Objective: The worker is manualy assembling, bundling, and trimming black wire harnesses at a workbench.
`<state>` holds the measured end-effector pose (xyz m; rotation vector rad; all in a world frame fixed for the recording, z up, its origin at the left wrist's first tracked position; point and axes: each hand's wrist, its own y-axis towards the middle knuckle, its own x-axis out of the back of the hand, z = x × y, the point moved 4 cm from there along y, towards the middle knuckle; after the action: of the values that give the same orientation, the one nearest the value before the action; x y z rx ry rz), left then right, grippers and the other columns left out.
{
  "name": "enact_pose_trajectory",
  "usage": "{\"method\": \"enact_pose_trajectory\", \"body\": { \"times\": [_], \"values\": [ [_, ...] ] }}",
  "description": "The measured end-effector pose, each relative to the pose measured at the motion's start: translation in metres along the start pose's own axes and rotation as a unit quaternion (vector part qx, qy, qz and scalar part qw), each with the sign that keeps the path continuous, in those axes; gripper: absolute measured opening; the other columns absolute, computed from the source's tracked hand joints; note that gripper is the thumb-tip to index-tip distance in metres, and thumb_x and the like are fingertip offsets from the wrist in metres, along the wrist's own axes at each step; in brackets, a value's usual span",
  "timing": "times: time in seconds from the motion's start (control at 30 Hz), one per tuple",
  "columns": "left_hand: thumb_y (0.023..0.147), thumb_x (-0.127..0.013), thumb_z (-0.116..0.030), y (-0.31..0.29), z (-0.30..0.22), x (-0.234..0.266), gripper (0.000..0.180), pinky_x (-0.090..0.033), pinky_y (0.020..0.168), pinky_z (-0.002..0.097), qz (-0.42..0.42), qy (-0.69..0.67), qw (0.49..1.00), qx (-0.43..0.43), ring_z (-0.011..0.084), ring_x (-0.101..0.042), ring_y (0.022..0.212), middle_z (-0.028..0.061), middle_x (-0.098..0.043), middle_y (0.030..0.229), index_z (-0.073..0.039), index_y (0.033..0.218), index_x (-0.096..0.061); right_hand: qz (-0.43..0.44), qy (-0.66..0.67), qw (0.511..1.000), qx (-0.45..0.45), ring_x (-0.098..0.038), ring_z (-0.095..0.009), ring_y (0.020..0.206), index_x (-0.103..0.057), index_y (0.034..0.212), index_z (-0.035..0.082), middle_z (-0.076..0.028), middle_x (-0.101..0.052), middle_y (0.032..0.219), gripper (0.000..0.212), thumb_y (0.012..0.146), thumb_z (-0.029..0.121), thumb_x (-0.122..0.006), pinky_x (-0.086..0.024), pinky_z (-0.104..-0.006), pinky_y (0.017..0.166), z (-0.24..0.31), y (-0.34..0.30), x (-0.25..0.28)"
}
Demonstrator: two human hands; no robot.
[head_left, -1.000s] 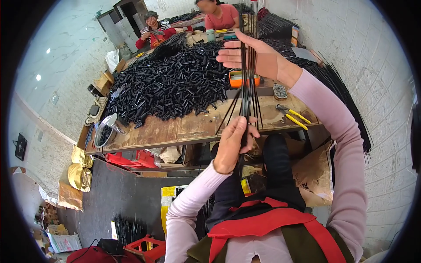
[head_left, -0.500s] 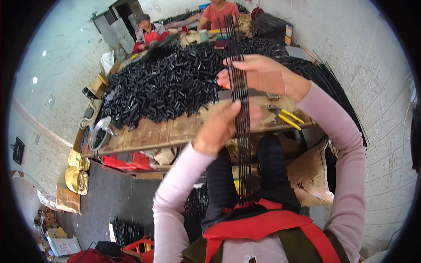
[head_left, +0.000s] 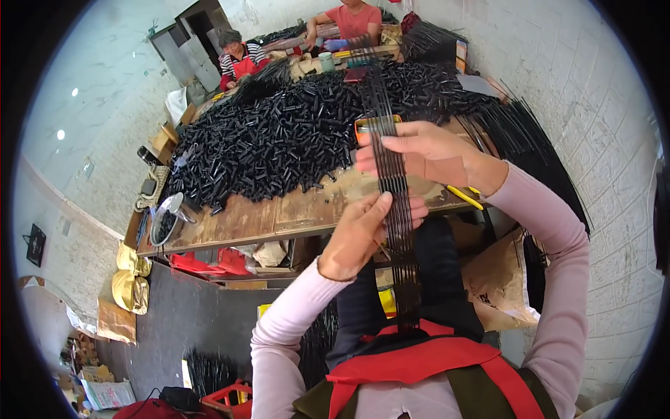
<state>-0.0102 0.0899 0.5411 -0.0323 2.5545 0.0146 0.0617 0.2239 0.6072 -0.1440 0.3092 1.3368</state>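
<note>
A flat bundle of long, thin black rods (head_left: 395,209) stands upright in front of me, its lower ends at my lap by the red apron (head_left: 412,362). My left hand (head_left: 359,232) is closed round the middle of the bundle, thumb across the front. Higher up, my right hand (head_left: 422,152) is closed on the same rods, thumb in front and fingers behind. The rods lie side by side, and their upper ends are blurred. Behind the bundle, an orange-rimmed tin (head_left: 363,128) sits on the wooden table (head_left: 279,216).
A wide heap of short black tubes (head_left: 272,140) covers much of the table. Yellow-handled pliers (head_left: 466,198) lie near its front edge, partly hidden by my right arm. A metal bowl (head_left: 166,222) stands at the left corner; more black rods (head_left: 523,136) lie right. Two people sit across the table.
Both hands are lower, my right one clearly so. The bundle has come down and looks wider and flatter. Behind my right hand, the orange-rimmed tin now shows.
</note>
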Motion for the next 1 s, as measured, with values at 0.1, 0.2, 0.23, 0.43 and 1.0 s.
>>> {"method": "enact_pose_trajectory", "body": {
  "times": [0.1, 0.2, 0.23, 0.43, 1.0],
  "values": [
    [0.106, -0.041, -0.019, 0.015, -0.016, 0.002, 0.038, -0.054, 0.096, 0.0388, 0.012, 0.053, 0.998, -0.008, 0.0284, -0.064, 0.112, 0.0214, -0.061, 0.124, 0.01, 0.13, -0.048, -0.005, 0.035, 0.999, -0.004, -0.061, -0.029, 0.116, -0.051, 0.129, -0.008, -0.021, -0.061, 0.123, 0.039, 0.098, 0.014, -0.059, -0.049, -0.0391, 0.102, 0.0, 0.005, 0.001],
    [0.106, -0.04, -0.022, 0.038, -0.03, 0.008, 0.041, -0.052, 0.098, 0.0384, 0.063, 0.067, 0.996, -0.016, 0.0281, -0.063, 0.115, 0.0207, -0.061, 0.127, 0.009, 0.132, -0.047, -0.078, -0.081, 0.992, 0.063, -0.063, -0.023, 0.112, -0.057, 0.126, -0.004, -0.014, -0.065, 0.118, 0.032, 0.098, 0.012, -0.058, -0.052, -0.0347, 0.098, 0.016, 0.008, 0.006],
    [0.107, -0.037, -0.03, 0.044, -0.033, 0.012, 0.045, -0.052, 0.098, 0.0379, 0.107, 0.034, 0.993, -0.025, 0.028, -0.061, 0.118, 0.0184, -0.06, 0.129, 0.004, 0.134, -0.049, -0.086, -0.103, 0.987, 0.087, -0.065, -0.021, 0.106, -0.06, 0.122, -0.001, -0.012, -0.067, 0.113, 0.028, 0.098, 0.013, -0.059, -0.053, -0.0329, 0.094, 0.02, 0.007, 0.003],
    [0.104, -0.032, -0.049, 0.043, 0.04, 0.091, 0.06, -0.043, 0.106, 0.047, 0.171, -0.306, 0.931, 0.104, 0.0335, -0.056, 0.123, 0.0189, -0.055, 0.135, -0.003, 0.14, -0.042, -0.036, -0.407, 0.91, 0.076, -0.067, -0.013, 0.094, -0.068, 0.11, 0.0, -0.007, -0.071, 0.105, 0.02, 0.098, 0.013, -0.058, -0.052, -0.028, 0.086, -0.071, -0.038, -0.016],
    [0.085, -0.072, 0.0, 0.05, 0.018, 0.129, 0.032, -0.052, 0.079, 0.0248, -0.081, 0.326, 0.942, 0.008, 0.01, -0.064, 0.09, 0.0033, -0.069, 0.104, 0.001, 0.117, -0.066, -0.1, -0.33, 0.938, 0.037, -0.067, -0.022, 0.076, -0.069, 0.113, 0.004, -0.014, -0.07, 0.088, 0.022, 0.093, 0.012, -0.065, -0.049, -0.0308, 0.067, -0.184, 0.014, 0.072]
  ]
}}
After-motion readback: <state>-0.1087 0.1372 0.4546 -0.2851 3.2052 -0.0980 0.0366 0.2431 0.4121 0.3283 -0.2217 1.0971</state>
